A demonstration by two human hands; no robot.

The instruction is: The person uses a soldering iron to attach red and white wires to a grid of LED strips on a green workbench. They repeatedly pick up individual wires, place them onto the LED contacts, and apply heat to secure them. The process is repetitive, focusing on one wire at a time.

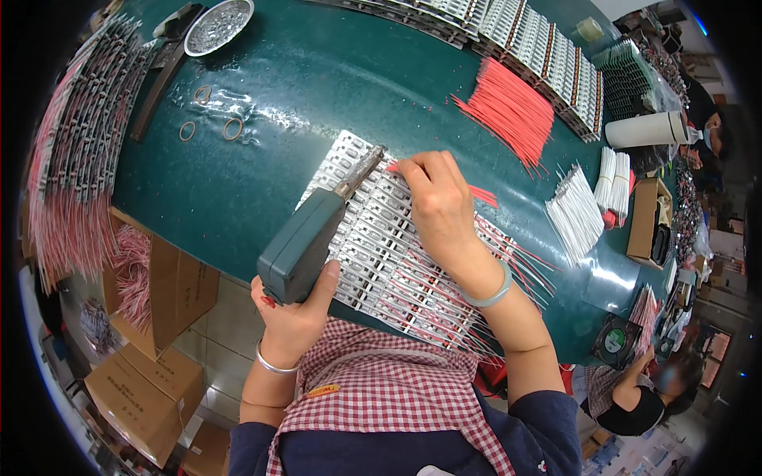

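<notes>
My left hand point(292, 327) is closed round a dark green soldering gun point(302, 242). Its metal tip reaches the upper part of a panel of small white parts point(373, 214), set in rows on the table. Just right of the tip, my right hand point(441, 198) pinches red wires point(483, 196). Their short ends show by my fingertips, and the longer ends stick out past the hand. Across the lower right of the panel lie several red and white wires point(429, 297), seemingly attached to it. My right wrist partly covers the panel.
On the green table point(262, 159) are a red wire pile point(512, 111), white wires point(575, 214), a metal dish point(219, 27) and rubber bands point(232, 128). Wired panels point(87, 135) stack at left; more panels point(540, 47) stand far right. A co-worker point(635, 397) sits at lower right.
</notes>
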